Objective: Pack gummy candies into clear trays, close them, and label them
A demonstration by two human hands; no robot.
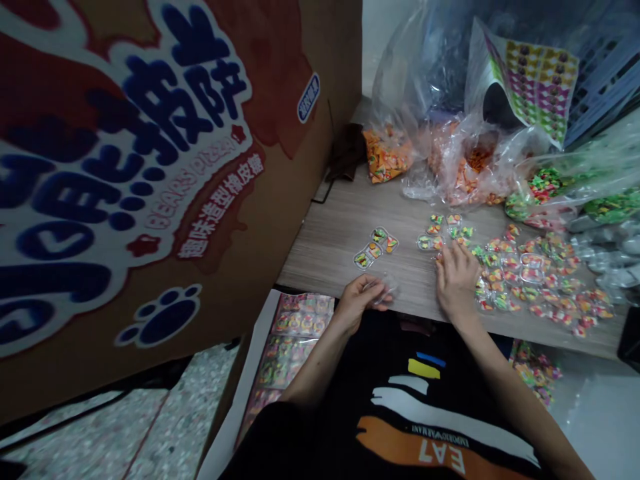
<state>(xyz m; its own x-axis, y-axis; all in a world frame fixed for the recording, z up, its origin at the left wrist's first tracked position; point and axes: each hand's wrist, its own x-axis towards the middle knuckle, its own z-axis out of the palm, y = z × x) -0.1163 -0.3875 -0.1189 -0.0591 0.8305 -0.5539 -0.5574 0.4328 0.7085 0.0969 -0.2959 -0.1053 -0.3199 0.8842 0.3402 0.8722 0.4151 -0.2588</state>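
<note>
Between the thumb and fingers of my left hand (364,297) is a clear plastic piece (387,288), perhaps an empty tray, at the table's front edge. My right hand (456,279) rests on the table with fingers bent down beside small filled packs (461,233); what lies under its fingertips is hidden. Beyond my left hand lies a clear tray with colourful small pieces in its compartments (375,248). Similar filled trays (431,241) sit just left of my right hand. To its right spreads a pile of many small clear packs with red, green and yellow pieces (545,277).
A large printed cardboard box (280,173) walls off the left side. Plastic bags of orange pieces (387,150) and of green pieces (617,203) line the table's back, with a sticker sheet (543,83) and a blue crate (607,87) behind. Printed sheets (295,347) hang below the front edge.
</note>
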